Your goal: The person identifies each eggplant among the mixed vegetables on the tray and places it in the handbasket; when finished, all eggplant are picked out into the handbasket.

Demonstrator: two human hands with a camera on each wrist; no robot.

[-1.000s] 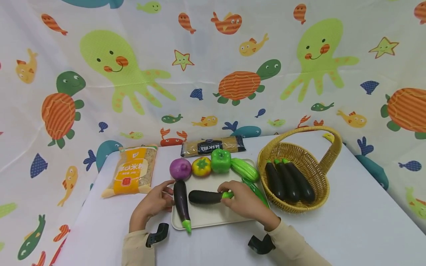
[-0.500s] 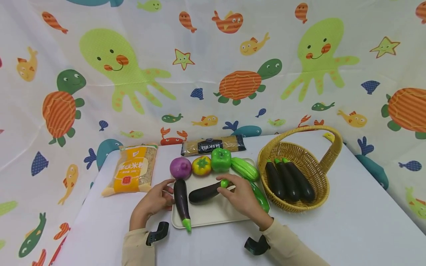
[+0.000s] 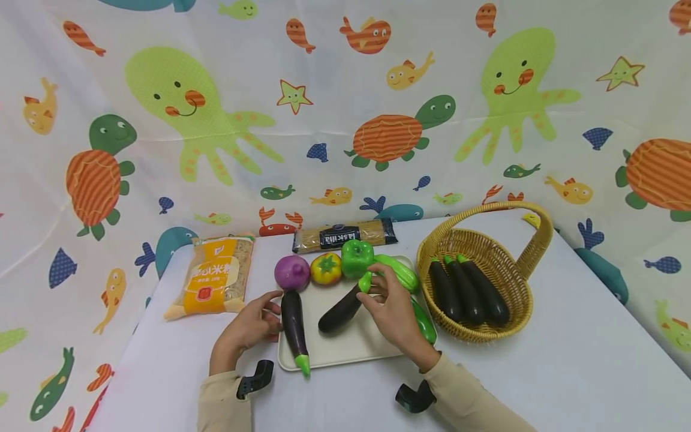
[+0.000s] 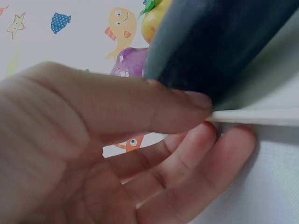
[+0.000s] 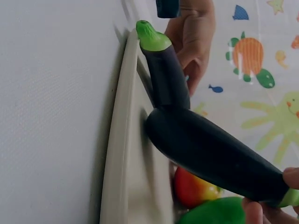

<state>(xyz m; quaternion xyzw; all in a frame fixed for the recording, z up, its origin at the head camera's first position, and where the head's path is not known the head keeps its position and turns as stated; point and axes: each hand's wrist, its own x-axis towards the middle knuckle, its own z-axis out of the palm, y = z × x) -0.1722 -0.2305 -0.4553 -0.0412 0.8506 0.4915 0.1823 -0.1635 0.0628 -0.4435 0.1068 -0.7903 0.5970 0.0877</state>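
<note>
My right hand (image 3: 393,309) pinches the green stem end of a dark purple eggplant (image 3: 340,315), whose body slants down to the left over the cream tray (image 3: 345,359). In the right wrist view, this eggplant (image 5: 215,156) overlaps another one. That second eggplant (image 3: 294,324) lies along the tray's left side, green tip toward me and past the front rim. My left hand (image 3: 251,327) holds the tray's left edge; in the left wrist view its thumb (image 4: 159,105) lies on top of the rim (image 4: 261,117), beside the eggplant, with fingertips underneath.
Along the tray's back sit a purple onion (image 3: 292,273), a yellow-red pepper (image 3: 326,268), a green bell pepper (image 3: 357,258) and a green gourd (image 3: 400,273). A long green vegetable (image 3: 423,323) lies at right. A wicker basket (image 3: 526,306) holds three eggplants. Two food packages (image 3: 218,276) stand behind.
My right hand has moved up and back, swinging the eggplant's stem end away from me, so it has turned from level to slanted. The left hand has stayed at the tray's edge.
</note>
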